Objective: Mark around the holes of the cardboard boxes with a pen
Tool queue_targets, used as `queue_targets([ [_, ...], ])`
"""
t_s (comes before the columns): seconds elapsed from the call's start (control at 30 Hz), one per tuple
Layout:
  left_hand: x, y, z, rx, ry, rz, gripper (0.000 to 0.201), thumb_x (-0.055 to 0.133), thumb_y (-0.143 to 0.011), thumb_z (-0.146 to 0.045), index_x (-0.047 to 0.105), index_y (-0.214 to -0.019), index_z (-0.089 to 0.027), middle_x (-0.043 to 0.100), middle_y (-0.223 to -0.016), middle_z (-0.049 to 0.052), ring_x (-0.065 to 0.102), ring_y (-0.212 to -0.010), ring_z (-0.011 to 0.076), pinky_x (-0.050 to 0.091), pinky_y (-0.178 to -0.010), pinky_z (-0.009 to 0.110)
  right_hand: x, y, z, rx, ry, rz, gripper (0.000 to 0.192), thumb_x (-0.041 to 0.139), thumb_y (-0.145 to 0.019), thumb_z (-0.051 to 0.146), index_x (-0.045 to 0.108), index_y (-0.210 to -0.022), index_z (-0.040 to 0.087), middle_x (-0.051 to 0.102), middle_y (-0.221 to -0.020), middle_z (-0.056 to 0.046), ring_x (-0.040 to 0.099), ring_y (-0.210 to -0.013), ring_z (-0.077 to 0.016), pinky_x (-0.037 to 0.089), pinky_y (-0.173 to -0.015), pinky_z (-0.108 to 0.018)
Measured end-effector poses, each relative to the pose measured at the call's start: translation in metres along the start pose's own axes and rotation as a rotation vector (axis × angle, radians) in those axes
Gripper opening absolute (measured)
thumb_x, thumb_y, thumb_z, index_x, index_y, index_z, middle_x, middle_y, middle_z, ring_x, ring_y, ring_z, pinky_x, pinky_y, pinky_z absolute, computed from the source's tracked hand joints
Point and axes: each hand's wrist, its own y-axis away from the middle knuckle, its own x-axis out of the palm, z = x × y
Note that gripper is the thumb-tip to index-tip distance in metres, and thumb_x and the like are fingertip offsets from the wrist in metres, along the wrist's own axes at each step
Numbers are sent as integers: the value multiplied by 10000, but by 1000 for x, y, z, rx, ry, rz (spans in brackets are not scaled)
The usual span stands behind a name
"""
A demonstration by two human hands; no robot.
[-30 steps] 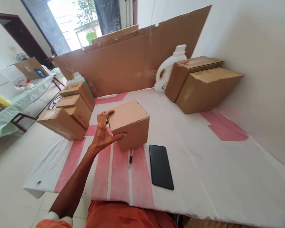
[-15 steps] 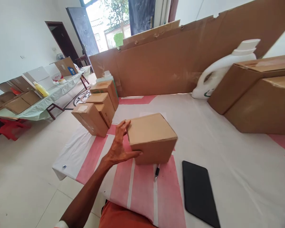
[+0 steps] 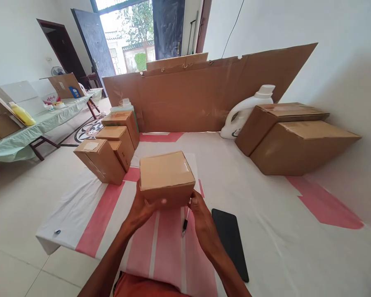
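Bare forearms — orange garment [image 3: 148,286]

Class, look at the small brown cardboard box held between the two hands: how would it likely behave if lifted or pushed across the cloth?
The small brown cardboard box probably stays stiff: its edges look square and its top is taped. The left hand and right hand grip only its lower front, suggesting modest weight. Flat-bottomed and squat, it should slide rather than roll or tip.

Left grip [image 3: 144,206], right grip [image 3: 202,214]: both forward, curled.

The pen [image 3: 185,220] lies partly hidden behind the right hand [image 3: 204,220].
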Motion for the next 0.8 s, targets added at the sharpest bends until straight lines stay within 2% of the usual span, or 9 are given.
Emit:
queue_targets([
  [0.13, -12, -14, -2, 1, -2, -45, 1012, 897, -805, -553, 404, -1635, -250, 648, -1499, 183, 535, -1491, 403, 474, -1195, 588, 12, -2, 9, 87, -49, 36, 771, 421, -1034, 784, 478, -1645, 316, 479, -1712, -96, 422, -1593, -320, 369, -1298, -556],
  [0.27, -26, -12, 20, -18, -11, -26, 991, 841, -832, -654, 426, -1632, -243, 628, -1538, 191, 457, -1554, 412, 400, -1242, 606, 9, -1, -9, 153, -41, 29, 856, 425, -995, 833, 503, -1623, 257, 472, -1708, -140, 406, -1599, -343, 326, -1313, -575],
  [0.33, -30, -9, 35, -3, 24, -30, 966, 684, -879, -803, 447, -1628, -242, 599, -1581, 183, 412, -1589, 394, 350, -1286, 581, 5, -1, -18, 200, -32, 0, 890, 416, -978, 857, 505, -1620, 247, 479, -1703, -147, 415, -1592, -364, 294, -1321, -603],
  [0.4, -31, -8, 47, -1, 71, -35, 942, 402, -946, -902, 450, -1636, -264, 559, -1634, 158, 393, -1608, 362, 357, -1291, 549, 3, -3, -23, 229, -2, -9, 916, 434, -962, 868, 476, -1640, 253, 444, -1729, -138, 401, -1600, -369, 282, -1325, -611],
  [0.47, -29, -10, 55, -19, 104, -41, 925, 179, -985, -892, 444, -1647, -303, 542, -1662, 125, 396, -1613, 333, 389, -1273, 536, 5, -5, -25, 221, 26, 21, 928, 454, -953, 865, 460, -1649, 251, 412, -1749, -132, 369, -1621, -358, 294, -1323, -595],
  [0.5, -27, -12, 58, -31, 110, -41, 911, 129, -997, -873, 441, -1652, -321, 543, -1665, 110, 397, -1614, 321, 395, -1271, 532, 8, -7, -25, 211, 33, 40, 920, 460, -953, 860, 475, -1638, 247, 423, -1742, -135, 367, -1622, -355, 318, -1314, -584],
  [0.57, -26, -13, 58, -51, 101, -34, 882, 124, -1011, -853, 452, -1650, -341, 563, -1651, 90, 407, -1609, 310, 374, -1287, 524, 14, -8, -24, 195, 24, 41, 882, 465, -955, 846, 527, -1592, 238, 509, -1678, -157, 445, -1572, -361, 412, -1254, -564],
  [0.67, -30, -9, 50, -63, 59, 1, 864, 141, -1019, -842, 485, -1637, -345, 562, -1650, 80, 447, -1574, 326, 359, -1291, 538, 16, -8, -19, 139, 44, -11, 786, 460, -981, 802, 620, -1477, 214, 664, -1499, -178, 635, -1361, -369, 545, -1085, -525],
  [0.8, -44, 2, 36, -38, -16, 28, 838, 194, -1022, -843, 504, -1627, -353, 475, -1712, 64, 463, -1536, 351, 371, -1258, 561, 6, -10, -10, 91, 108, -48, 669, 458, -1013, 752, 737, -1290, 211, 751, -1318, -155, 698, -1149, -338, 551, -983, -483],
])
